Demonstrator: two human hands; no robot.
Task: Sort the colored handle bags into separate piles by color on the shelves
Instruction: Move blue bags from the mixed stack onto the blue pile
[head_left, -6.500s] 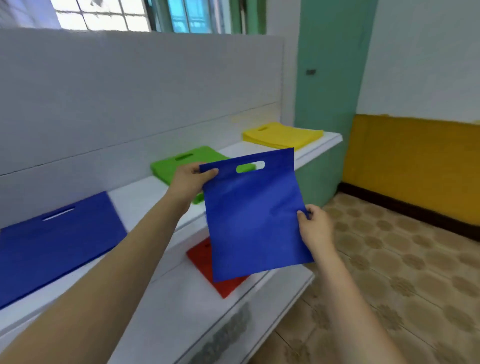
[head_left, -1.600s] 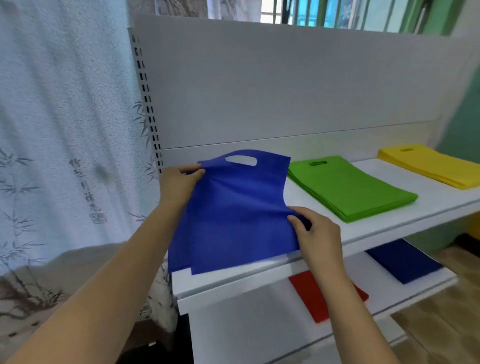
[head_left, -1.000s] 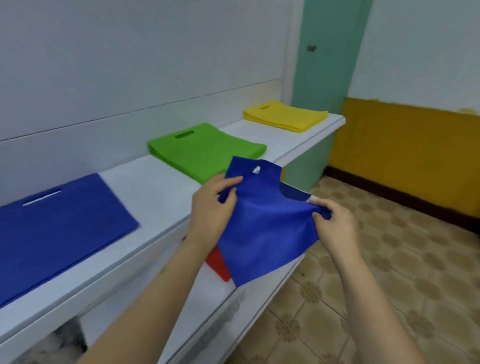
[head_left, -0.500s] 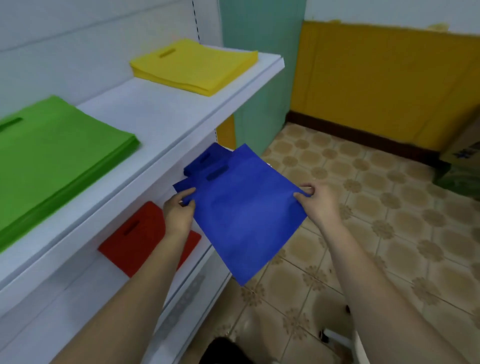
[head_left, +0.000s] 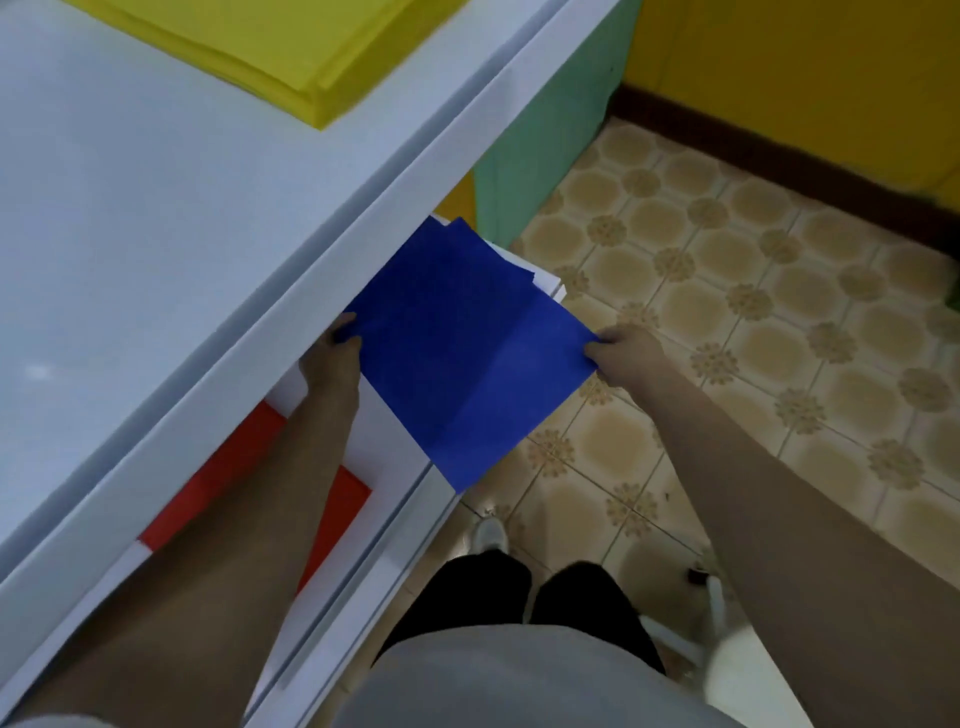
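Head view: a blue bag (head_left: 467, 358) is held flat over the lower shelf (head_left: 384, 467), seemingly so it can be drawn out from under the top shelf (head_left: 156, 208). Its left edge is pinched by the left hand (head_left: 332, 358), its right corner by the right hand (head_left: 623, 353). Red bags (head_left: 249, 467) lie beside it, yellow bags (head_left: 260, 47) above.

My arms (head_left: 810, 499) are bare to the elbows. I wear a grey top (head_left: 519, 675), black trousers (head_left: 519, 597). A white shoe (head_left: 489, 535) shows beyond the trousers.
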